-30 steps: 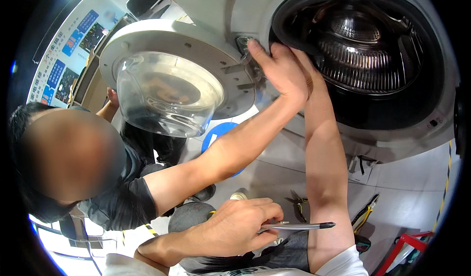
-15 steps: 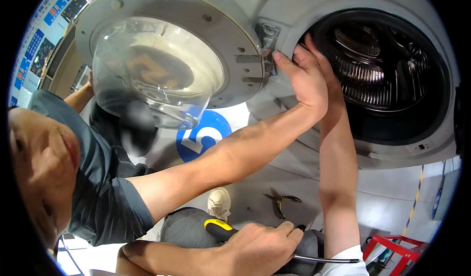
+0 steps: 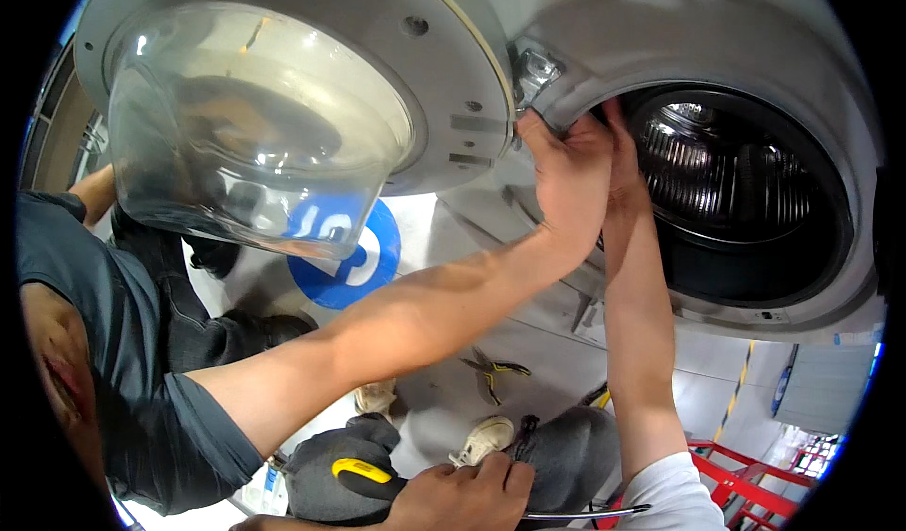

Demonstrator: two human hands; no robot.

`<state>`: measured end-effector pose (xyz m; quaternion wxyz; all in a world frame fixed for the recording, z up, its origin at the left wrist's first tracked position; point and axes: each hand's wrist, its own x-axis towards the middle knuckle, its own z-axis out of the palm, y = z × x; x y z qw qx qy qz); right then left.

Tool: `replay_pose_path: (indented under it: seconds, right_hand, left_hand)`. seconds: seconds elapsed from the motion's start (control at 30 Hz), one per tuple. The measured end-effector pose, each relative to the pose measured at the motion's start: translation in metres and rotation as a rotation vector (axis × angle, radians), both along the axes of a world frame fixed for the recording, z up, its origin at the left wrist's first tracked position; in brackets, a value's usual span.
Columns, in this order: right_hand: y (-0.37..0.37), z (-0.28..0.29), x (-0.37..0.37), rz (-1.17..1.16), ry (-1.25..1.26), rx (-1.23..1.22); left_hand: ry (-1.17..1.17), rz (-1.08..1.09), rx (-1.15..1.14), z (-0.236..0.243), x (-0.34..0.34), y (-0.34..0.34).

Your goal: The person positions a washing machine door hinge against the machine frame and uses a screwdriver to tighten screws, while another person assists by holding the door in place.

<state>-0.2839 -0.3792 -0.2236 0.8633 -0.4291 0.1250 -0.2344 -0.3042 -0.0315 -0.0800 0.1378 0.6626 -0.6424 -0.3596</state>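
My left hand (image 3: 462, 498), low in the view, is closed around a screwdriver (image 3: 363, 479) with a yellow and black handle; its long metal shaft points right. My right hand (image 3: 625, 168) reaches up to the left edge of a washing machine's round opening (image 3: 755, 300). One of its fingers lies along the inner rim; the others are hidden by a co-worker's hand (image 3: 576, 177). That hand presses beside the metal door hinge (image 3: 538, 76), its thumb near the hinge's lower end. The washing machine door (image 3: 439, 87), with its clear glass bowl (image 3: 255, 144), hangs swung out to the left.
A co-worker in a dark grey shirt (image 3: 123, 342) is close on my left, one arm crossing in front of me. Yellow and black pliers (image 3: 491, 370) lie on the floor. A red metal frame (image 3: 746, 484) stands at lower right. A blue round floor marking (image 3: 349, 267) shows under the door.
My view has shifted, so the door appears larger and further left, and the opening lower. The hands stay at the hinge side of the opening; my left hand still holds the screwdriver.
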Motion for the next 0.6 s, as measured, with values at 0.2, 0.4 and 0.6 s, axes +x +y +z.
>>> replay_pose_path:
  seconds: [0.2, 0.4, 0.6]
  right_hand:
    - [-0.002, 0.009, 0.006, 0.080, 0.000, -0.080]
    - [-0.019, -0.001, -0.002, 0.245, -0.175, -0.054]
    - [-0.026, -0.010, 0.008, 0.402, -0.353, 0.076]
  left_hand:
    - [0.088, 0.163, 0.070, 0.012, -0.004, 0.025]
    - [-0.222, 0.241, 0.202, 0.010, -0.010, 0.061]
    - [-0.009, 0.483, 0.057, -0.032, 0.002, 0.066]
